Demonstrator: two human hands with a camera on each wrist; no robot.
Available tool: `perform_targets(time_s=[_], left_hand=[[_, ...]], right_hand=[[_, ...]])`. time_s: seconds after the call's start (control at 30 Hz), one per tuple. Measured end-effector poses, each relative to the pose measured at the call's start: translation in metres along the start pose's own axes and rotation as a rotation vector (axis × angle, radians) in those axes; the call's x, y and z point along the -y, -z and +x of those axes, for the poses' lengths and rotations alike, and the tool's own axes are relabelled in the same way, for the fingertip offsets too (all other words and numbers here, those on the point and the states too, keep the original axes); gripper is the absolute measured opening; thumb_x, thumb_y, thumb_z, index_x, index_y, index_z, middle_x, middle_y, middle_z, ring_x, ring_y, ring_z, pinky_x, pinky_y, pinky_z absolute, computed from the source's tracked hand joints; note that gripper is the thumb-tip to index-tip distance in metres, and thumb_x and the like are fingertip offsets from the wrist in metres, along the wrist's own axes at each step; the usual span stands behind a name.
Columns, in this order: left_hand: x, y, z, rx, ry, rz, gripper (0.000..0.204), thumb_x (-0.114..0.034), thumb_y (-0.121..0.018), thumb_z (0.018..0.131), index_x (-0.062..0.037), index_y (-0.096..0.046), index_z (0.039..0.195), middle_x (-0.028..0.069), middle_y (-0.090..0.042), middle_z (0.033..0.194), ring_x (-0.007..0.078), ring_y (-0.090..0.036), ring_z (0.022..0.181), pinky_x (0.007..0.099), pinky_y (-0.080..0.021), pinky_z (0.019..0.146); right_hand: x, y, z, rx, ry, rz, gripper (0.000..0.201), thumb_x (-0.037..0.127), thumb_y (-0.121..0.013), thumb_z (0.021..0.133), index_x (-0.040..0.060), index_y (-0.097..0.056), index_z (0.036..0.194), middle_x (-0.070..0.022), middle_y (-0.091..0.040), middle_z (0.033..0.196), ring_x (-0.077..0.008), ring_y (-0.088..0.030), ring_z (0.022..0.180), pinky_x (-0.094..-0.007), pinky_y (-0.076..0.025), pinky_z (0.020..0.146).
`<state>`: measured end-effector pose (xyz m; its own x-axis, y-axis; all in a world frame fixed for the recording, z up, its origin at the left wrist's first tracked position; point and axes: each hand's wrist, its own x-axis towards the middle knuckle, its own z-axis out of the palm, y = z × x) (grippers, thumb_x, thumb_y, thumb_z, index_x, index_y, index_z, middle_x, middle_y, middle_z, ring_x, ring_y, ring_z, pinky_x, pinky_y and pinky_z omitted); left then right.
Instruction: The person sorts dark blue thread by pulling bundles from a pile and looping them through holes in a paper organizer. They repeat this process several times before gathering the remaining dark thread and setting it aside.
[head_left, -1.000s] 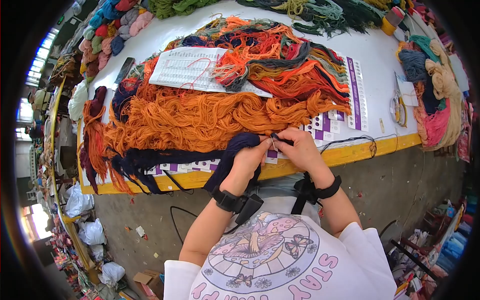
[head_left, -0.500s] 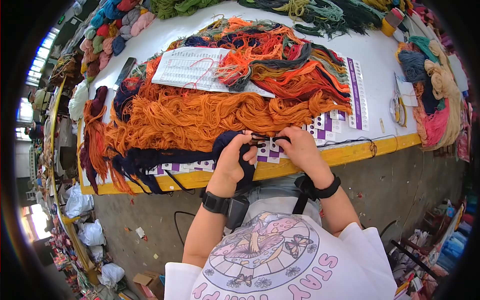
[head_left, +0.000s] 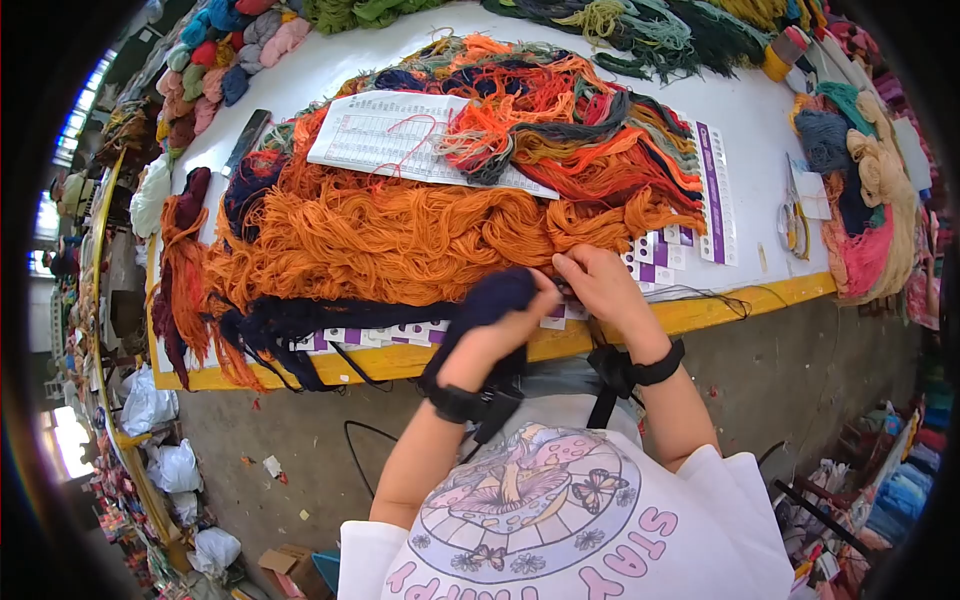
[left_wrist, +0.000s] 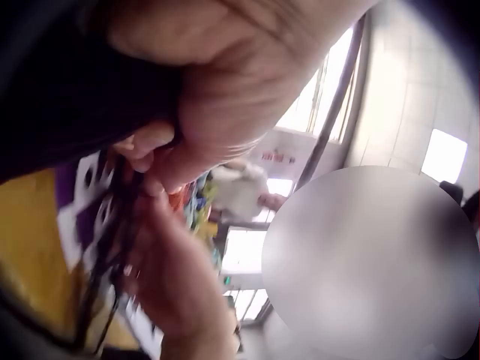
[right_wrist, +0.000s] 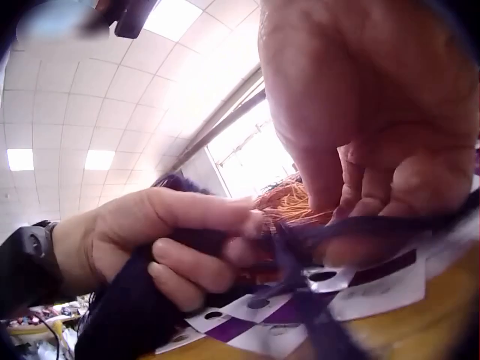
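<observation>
A skein of navy yarn (head_left: 492,297) is bunched in my left hand (head_left: 512,332) at the table's front edge. Its fingers curl around the yarn. Just to the right, my right hand (head_left: 608,287) pinches dark yarn strands (right_wrist: 375,226) that run between the two hands, with some hanging below in the right wrist view. Both sets of fingertips are close together, and the left hand is blurred in the head view. Behind them lies a thick heap of orange yarn (head_left: 370,240). More navy yarn (head_left: 340,312) stretches left along the table edge.
Purple and white cards with holes (head_left: 718,195) lie under and right of the yarn. A printed sheet (head_left: 385,130) rests on the mixed-colour heap. Scissors (head_left: 795,225) sit at the right, near coloured skeins (head_left: 880,165). The table has a yellow front edge (head_left: 690,318).
Half a second ago the hands were farther apart with dark strands stretched between them. Now the left hand has swung right with the navy skein, up close to the right hand.
</observation>
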<state>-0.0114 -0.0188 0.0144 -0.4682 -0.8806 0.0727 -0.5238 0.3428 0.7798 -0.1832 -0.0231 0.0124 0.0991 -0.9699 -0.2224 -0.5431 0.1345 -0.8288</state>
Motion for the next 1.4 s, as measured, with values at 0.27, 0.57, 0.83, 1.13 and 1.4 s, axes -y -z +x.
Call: perform_targets(time_s=[0.27,0.57,0.83,1.13,1.4], left_hand=[[0.082,0.161,-0.107,-0.683,0.673,-1.355,0.009,-0.016,-0.053,0.086,-0.0132,-0.047,0.081,-0.0022,-0.047,0.065,0.0051,-0.036,0.045,0.0195,-0.031,0.042],[0.012,0.126,-0.096,-0.417,0.478,-1.185,0.056,-0.045,-0.031,0.094,0.0,-0.046,0.123,0.012,-0.048,0.127,0.0231,-0.046,0.116,0.0351,-0.045,0.083],[-0.034,0.087,-0.063,-0.036,0.432,-1.144,0.063,-0.047,-0.03,0.094,0.0032,-0.034,0.132,0.0111,-0.05,0.123,0.0139,-0.051,0.102,0.0278,-0.042,0.087],[-0.04,0.091,-0.067,-0.167,0.52,-1.262,0.043,-0.031,-0.043,0.093,0.0049,-0.053,0.114,0.009,-0.06,0.104,0.0139,-0.058,0.087,0.0259,-0.048,0.072],[-0.029,0.083,-0.067,-0.255,0.537,-1.43,0.037,-0.028,-0.043,0.093,0.0034,-0.055,0.109,0.0111,-0.058,0.108,0.0171,-0.057,0.095,0.0321,-0.052,0.077]], right_hand=[[0.013,0.008,0.002,0.113,-0.173,0.114,0.025,0.019,-0.052,0.087,-0.0045,-0.057,0.082,-0.0065,-0.059,0.059,-0.0116,-0.056,0.049,-0.0239,-0.046,0.048],[0.04,-0.025,-0.009,0.024,0.204,0.322,0.014,0.012,-0.062,0.078,0.0007,-0.066,0.084,-0.0061,-0.065,0.073,-0.0146,-0.062,0.063,-0.0266,-0.047,0.061],[0.089,-0.051,-0.026,0.41,0.006,0.791,0.018,0.015,-0.065,0.08,0.0012,-0.064,0.091,-0.0034,-0.063,0.076,-0.0079,-0.057,0.06,-0.0185,-0.042,0.053],[0.075,-0.051,-0.031,0.278,-0.003,1.049,0.016,0.018,-0.06,0.085,0.0042,-0.063,0.091,0.0027,-0.06,0.074,-0.0017,-0.051,0.061,-0.0154,-0.038,0.047],[0.07,-0.054,-0.028,0.302,-0.072,1.101,0.018,0.022,-0.061,0.085,0.004,-0.064,0.089,0.0027,-0.058,0.071,-0.0029,-0.051,0.059,-0.016,-0.038,0.046]])
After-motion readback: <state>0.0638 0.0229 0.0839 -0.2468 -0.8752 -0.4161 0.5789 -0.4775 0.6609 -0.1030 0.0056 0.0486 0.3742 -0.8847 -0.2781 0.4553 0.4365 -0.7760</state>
